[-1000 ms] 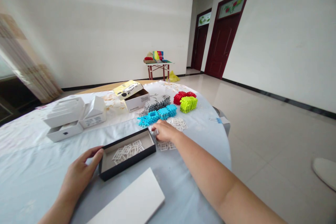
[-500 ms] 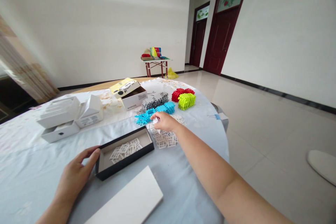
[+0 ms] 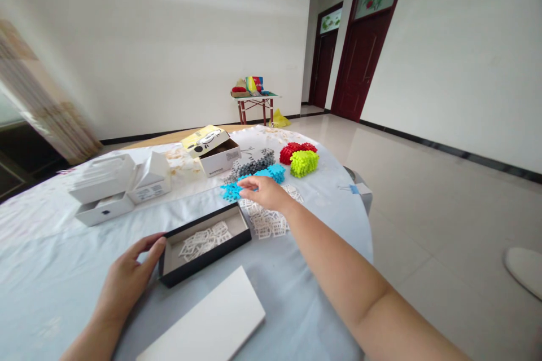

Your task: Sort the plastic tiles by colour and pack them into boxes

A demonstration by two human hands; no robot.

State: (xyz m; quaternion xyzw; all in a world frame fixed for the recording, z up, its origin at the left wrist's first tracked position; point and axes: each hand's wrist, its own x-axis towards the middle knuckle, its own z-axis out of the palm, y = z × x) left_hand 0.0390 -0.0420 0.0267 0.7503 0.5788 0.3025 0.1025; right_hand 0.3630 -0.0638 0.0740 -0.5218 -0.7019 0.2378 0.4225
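Observation:
My left hand (image 3: 130,271) grips the near left end of a shallow black box (image 3: 207,262), its thumb on the rim. Flat white grid-like plastic pieces (image 3: 206,240) lie loosely inside this box. Just past the box's far right corner, my right hand (image 3: 267,193) hovers with its fingers stretched out and apart, and no piece shows in them. Beneath and beside it spreads a heap of the same white pieces (image 3: 271,224). Blue interlocking pieces (image 3: 274,172) lie right behind that hand, which partly covers them. A white box lid (image 3: 207,321) rests flat in front of the black box.
Grey pieces (image 3: 253,164), red pieces (image 3: 292,152) and lime-green pieces (image 3: 305,163) stand in groups farther back. A yellow-lidded carton (image 3: 220,161) sits behind, and white boxes (image 3: 105,208) at the left. The round table's edge curves along the right.
The white piece that was between my right fingers no longer shows there, and those fingers have spread. My left hand stays on the black box. The view has shifted slightly.

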